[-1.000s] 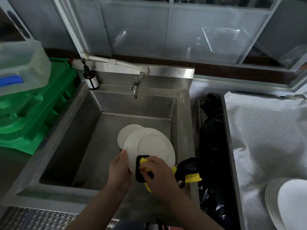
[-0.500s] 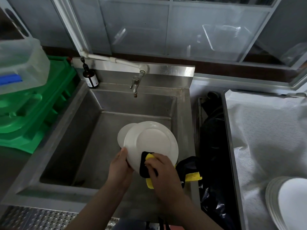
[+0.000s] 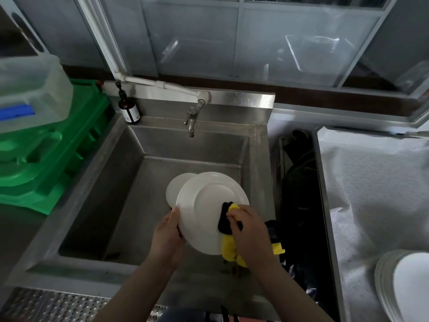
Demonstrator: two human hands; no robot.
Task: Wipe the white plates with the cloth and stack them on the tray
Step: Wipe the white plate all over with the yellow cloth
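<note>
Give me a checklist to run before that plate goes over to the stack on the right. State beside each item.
1. Left hand grips the plate at its left edge: ok.
2. Right hand holds the cloth pressed on the plate's face: ok.
3. Plate fully wiped and dry: cannot tell.
4. Plate held above the sink, clear of the tap: ok.
5. Stack of plates on the lined tray ready to take another: ok, though the frame cuts part of it off.
6. Second plate behind the held one still to wipe: cannot tell.
</note>
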